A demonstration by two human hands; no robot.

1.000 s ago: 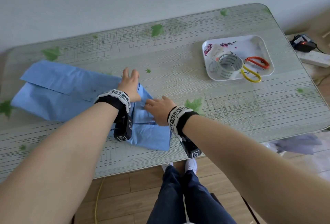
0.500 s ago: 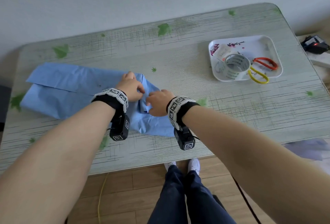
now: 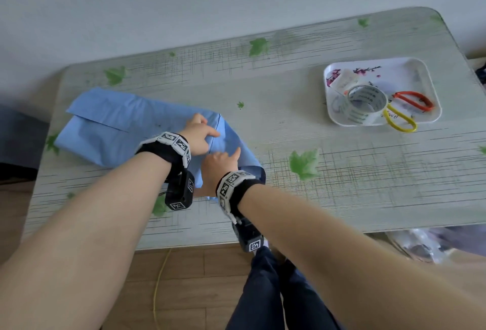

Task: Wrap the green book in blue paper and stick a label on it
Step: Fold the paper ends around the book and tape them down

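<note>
A view from a head-worn camera is looking down over two bare forearms onto a pale table [image 3: 342, 185] printed with green leaves.

On the left half of the table, the blue paper [image 3: 110, 129] is lying folded into a flat oblong parcel, with one flap overlapping along its far side. The green book is not showing; judging by the parcel's shape, it is sitting inside the paper.

At the parcel's right end, the left hand [image 3: 198, 136] is pinching a fold of paper between curled fingers and thumb. Just right of it and nearer, the right hand [image 3: 219, 165] is resting on the loose end flap. Its fingers are hidden behind the back of the hand, so it is not possible to tell whether it is gripping or only pressing.

Well apart, on the right, a white tray [image 3: 399, 79] is holding a white slip [image 3: 343, 82], a roll of clear tape [image 3: 364, 104] and scissors [image 3: 410, 103] with orange and yellow handles.

The paper is looking thin, soft and easy to crease or tear, and its folds are likely to spring open if let go. The book beneath should be stiff and flat. The best hold is probably at the end flaps, pressing the creases against the book's hard edge.
</note>
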